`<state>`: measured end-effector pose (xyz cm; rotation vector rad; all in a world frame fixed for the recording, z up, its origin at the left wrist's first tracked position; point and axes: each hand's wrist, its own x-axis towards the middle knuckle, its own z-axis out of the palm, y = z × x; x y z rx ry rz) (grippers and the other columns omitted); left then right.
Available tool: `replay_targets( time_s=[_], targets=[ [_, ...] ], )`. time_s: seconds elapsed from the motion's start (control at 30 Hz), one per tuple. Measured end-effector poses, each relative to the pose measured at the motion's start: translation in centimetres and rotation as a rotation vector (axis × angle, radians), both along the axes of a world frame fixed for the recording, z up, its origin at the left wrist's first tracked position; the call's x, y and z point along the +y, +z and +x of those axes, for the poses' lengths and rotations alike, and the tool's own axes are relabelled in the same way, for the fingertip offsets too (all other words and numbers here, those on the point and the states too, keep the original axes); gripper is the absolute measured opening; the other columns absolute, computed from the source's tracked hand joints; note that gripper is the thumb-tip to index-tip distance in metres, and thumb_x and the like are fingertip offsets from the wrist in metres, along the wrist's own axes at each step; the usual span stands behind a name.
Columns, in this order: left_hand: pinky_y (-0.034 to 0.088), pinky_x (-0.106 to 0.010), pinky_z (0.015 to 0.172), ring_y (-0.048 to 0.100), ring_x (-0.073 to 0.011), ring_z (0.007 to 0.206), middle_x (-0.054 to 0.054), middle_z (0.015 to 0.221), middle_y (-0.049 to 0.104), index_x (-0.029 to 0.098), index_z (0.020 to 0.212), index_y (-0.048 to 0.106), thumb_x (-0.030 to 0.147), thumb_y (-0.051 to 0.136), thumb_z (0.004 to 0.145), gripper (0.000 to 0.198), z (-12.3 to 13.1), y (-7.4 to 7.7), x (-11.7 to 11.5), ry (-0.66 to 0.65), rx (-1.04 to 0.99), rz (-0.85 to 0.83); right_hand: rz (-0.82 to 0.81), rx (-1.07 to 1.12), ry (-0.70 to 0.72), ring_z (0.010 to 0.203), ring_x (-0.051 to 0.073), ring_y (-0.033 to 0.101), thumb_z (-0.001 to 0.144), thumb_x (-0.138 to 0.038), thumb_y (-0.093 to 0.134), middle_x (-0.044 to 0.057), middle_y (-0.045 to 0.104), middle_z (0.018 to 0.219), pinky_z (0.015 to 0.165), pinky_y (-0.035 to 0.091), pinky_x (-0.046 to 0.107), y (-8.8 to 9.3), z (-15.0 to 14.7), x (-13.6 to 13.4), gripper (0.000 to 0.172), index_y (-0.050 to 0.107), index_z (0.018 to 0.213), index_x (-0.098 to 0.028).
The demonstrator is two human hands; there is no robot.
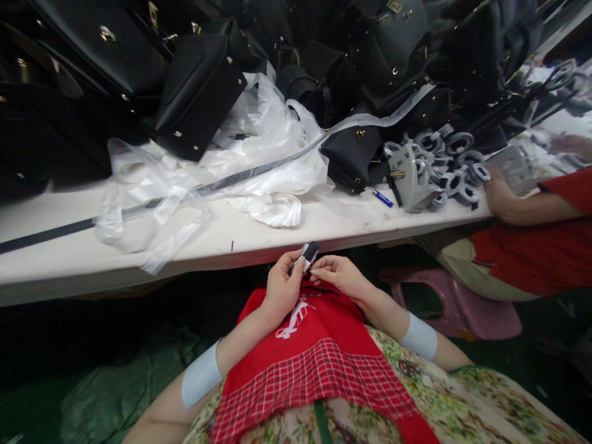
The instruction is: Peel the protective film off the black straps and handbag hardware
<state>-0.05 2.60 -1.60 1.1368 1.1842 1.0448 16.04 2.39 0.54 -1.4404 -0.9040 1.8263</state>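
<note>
Here, the left hand (282,287) clamps a small black-and-white piece (311,251) in its fingers (287,259); the right hand (346,277) has its own bunched beside it, grip unclear, the tabletop (333,224) beyond.

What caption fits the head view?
Left grip holds a small dark piece, right grip close by, before a table of black bags.

At the bench's (324,225) near edge, the left hand (283,287) covers part of a small black-and-white piece (311,250), too small to identify. Black bags (198,92) hide the far edge and leave the picture's top. A dark strip (50,235) is cut off leftward, a co-worker (536,256) rightward. Lettering on the grey holder (407,180) is illegible.
</note>
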Motion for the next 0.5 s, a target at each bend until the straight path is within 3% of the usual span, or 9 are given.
replay_targets(
  time_s=[0.2,0.37,0.5],
  targets=[
    [0.049,-0.029,0.079,0.063,-0.0171,0.084,-0.005,0.094,0.071,0.018,0.104,0.065,0.035,0.047,0.093,0.028,-0.2,0.6,-0.2,-0.039,0.078,0.036,-0.006,0.008,0.047,0.061,0.011,0.065,0.058,-0.042,0.084,0.004,0.071,0.069,0.065,0.052,0.024,-0.2,-0.4,0.5,0.039,0.067,0.076,-0.012],
    [0.048,-0.034,0.093,0.064,-0.0203,0.099,-0.007,0.109,0.07,0.02,0.11,0.064,0.039,0.044,0.093,0.033,-0.7,0.9,-0.5,-0.075,0.188,0.106,0.084,-0.081,0.003,0.056,0.011,0.062,0.063,-0.04,0.079,0.003,0.069,0.066,0.058,0.05,0.023,-0.3,-1.4,0.0,0.034,0.066,0.076,-0.012],
    [0.05,-0.039,0.096,0.065,-0.0256,0.104,-0.007,0.113,0.071,0.022,0.108,0.067,0.05,0.05,0.087,0.039,-1.2,-0.5,-0.3,-0.085,0.258,0.084,0.169,-0.126,-0.012,0.056,0.013,0.061,0.069,-0.035,0.073,0.002,0.067,0.064,0.055,0.048,0.022,-1.1,-2.1,-0.3,0.025,0.067,0.075,-0.011]
  ],
)
